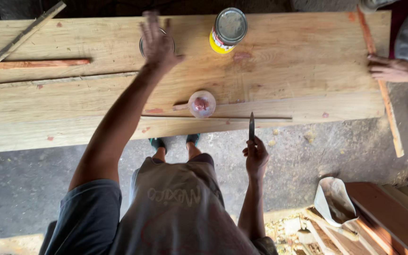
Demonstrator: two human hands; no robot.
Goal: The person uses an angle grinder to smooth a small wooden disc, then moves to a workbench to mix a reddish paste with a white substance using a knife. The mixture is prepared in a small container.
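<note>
The left hand (157, 42) hovers with fingers spread loose over a small jar (143, 46) on the wooden surface (284, 66). The right hand (256, 158) grips a dark-bladed knife (251, 126) upright near the surface's edge.

Rough grey concrete floor (24, 184) — dusty, shaded; wide pale wooden planks (284, 61) across it; reddish boards (383, 212) stacked at right.

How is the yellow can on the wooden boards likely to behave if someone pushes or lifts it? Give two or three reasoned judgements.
The yellow can stands upright on the flat wooden boards, so a low push would probably slide it, while a high push might tip it. It is cylindrical, so on its side it would likely roll. Its lid looks shut, so spilling seems unlikely.
</note>
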